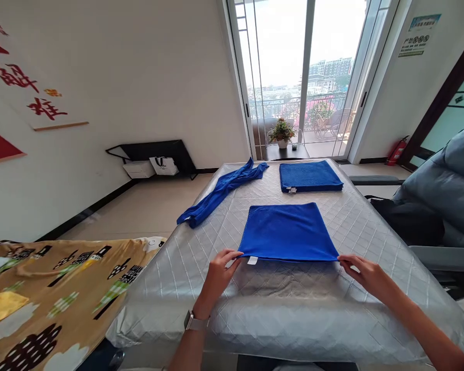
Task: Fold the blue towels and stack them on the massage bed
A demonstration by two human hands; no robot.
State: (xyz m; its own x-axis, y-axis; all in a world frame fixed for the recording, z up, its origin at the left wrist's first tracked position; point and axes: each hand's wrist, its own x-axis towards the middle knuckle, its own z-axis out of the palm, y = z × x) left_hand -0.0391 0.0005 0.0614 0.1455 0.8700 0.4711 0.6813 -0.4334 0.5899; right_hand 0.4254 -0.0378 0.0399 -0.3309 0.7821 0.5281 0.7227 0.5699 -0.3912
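Observation:
A blue cloth is spread out as a near square on the silver quilted surface, with a small white tag at its near left edge. My left hand pinches its near left corner between thumb and fingers. At the near right corner, my right hand grips the fabric the same way. The near edge runs straight between both hands. Behind it lies a neat stack of blue cloths with white tags at the front. A crumpled, elongated blue cloth lies at the back left.
The silver quilted cover has a rounded near edge. A patterned tan blanket is at the left. On the right stands a grey padded chair with a black bag. A potted plant stands beyond the far edge, before a glass door.

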